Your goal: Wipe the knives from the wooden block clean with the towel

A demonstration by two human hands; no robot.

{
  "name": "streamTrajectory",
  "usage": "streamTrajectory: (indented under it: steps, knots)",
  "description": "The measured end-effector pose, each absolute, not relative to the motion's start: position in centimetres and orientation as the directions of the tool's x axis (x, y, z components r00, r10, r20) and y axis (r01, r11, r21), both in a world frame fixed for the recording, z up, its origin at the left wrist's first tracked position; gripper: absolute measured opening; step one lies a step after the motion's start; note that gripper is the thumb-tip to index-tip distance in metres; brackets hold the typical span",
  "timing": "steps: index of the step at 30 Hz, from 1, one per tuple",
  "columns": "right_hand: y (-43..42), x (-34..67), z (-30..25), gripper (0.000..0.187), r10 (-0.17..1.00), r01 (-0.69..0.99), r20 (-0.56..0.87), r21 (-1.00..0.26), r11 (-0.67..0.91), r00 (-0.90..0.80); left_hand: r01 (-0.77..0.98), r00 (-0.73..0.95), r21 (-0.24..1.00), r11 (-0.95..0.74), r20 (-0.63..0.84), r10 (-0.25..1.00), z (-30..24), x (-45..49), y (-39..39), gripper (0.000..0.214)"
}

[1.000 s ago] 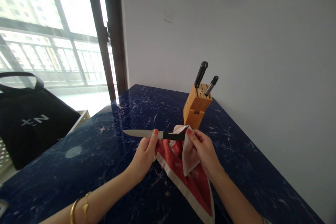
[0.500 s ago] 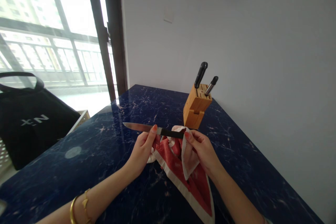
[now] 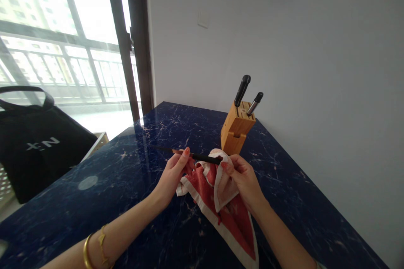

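A knife (image 3: 205, 158) with a black handle is held level across both hands, its thin blade pointing left and seen nearly edge-on. My left hand (image 3: 175, 171) pinches it where the blade meets the handle, thumb on top. Around the handle's right end, my right hand (image 3: 244, 176) is closed on a red cloth (image 3: 232, 218) with a pale border. The cloth wraps that end and hangs down over the table. Part of the handle's tip is hidden by cloth and fingers.
Behind the hands stands a wooden knife block (image 3: 236, 128) with two black-ended handles sticking out. All this is on a dark blue marbled table (image 3: 126, 176) against a grey wall. A black bag (image 3: 41, 147) is at the left, by the window.
The knife has rolled so its blade now shows edge-on instead of its flat side. The cloth around the handle has shifted slightly; both hands stay in nearly the same place.
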State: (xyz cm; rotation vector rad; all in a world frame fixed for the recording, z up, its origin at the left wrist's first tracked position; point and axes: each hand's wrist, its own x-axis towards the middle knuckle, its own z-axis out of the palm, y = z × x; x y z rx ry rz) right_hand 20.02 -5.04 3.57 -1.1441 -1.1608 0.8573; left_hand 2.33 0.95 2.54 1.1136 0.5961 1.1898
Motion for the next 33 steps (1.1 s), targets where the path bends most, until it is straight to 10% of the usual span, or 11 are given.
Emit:
streamTrajectory:
  steps: [23, 33]
  knots:
    - [-4.81, 20.48, 3.76, 0.018, 0.909, 0.141, 0.360, -0.931, 0.336, 0.211, -0.468, 0.268, 0.865, 0.182, -0.058, 0.962, 2.32, 1.57, 1.50, 0.024]
    - [-5.04, 20.77, 3.69, 0.025, 0.890, 0.460, 0.424, -0.832, 0.311, 0.167, -0.402, 0.158, 0.901, 0.167, -0.111, 0.981, 2.36, 1.50, 1.64, 0.020]
